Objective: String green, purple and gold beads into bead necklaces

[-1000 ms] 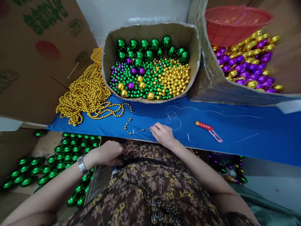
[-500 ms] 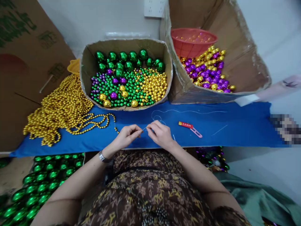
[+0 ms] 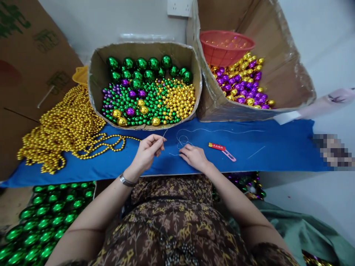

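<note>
My left hand [image 3: 151, 149] is pinched, and a short, thin thread [image 3: 165, 133] sticks up from its fingertips. A strand of gold beads [image 3: 122, 140] runs across the cloth to that hand, its end hidden behind the fingers. Lower and to the right, my right hand [image 3: 194, 157] pinches a clear thread [image 3: 183, 139] close to the blue cloth [image 3: 244, 147]. This thread loops beyond the fingers and trails off to the right, while a short end pokes out leftward. Right of that hand lies a red-and-yellow labelled cutter [image 3: 217, 146] with a pink loop handle.
A carton [image 3: 93, 85] of green, gold and purple balls stands behind my hands. Right of it, a taller carton [image 3: 210, 107] holds gold and purple beads and a red basket [image 3: 222, 50]. Gold bead strands [image 3: 63, 125] are heaped at left. Green balls [image 3: 50, 210] sit below the table.
My hands have moved apart: the left has lifted up and away with its thread end, the right stays low with the clear thread. The bead strand is drawn straighter toward my left hand.
</note>
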Action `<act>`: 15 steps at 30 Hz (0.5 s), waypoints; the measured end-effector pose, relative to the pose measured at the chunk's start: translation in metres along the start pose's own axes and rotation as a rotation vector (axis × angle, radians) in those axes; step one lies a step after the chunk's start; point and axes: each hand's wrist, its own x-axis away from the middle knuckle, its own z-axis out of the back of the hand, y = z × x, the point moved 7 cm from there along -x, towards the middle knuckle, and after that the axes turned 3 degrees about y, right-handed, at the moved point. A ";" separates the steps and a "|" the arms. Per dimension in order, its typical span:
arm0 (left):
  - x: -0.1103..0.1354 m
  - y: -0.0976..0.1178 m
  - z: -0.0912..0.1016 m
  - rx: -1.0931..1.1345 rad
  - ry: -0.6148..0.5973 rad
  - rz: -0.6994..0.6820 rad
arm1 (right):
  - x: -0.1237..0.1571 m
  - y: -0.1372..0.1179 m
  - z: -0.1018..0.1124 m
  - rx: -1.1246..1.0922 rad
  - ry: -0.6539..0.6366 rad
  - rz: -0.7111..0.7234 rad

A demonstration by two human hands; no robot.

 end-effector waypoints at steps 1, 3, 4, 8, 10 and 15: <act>0.001 -0.006 0.002 0.025 0.013 0.026 | 0.002 -0.003 -0.004 0.036 -0.012 -0.002; 0.003 -0.016 0.004 0.076 0.036 0.079 | 0.004 -0.005 -0.009 0.077 -0.008 -0.026; 0.003 -0.020 0.005 0.097 0.049 0.102 | 0.005 -0.005 -0.010 0.081 0.003 -0.041; 0.005 -0.035 0.007 0.144 0.140 0.164 | 0.007 -0.002 -0.001 -0.001 0.144 -0.129; 0.006 -0.042 0.006 0.169 0.179 0.189 | 0.009 0.000 0.017 -0.150 0.364 -0.213; 0.007 -0.057 -0.007 0.270 0.203 0.228 | 0.012 -0.021 0.049 -0.240 0.761 -0.192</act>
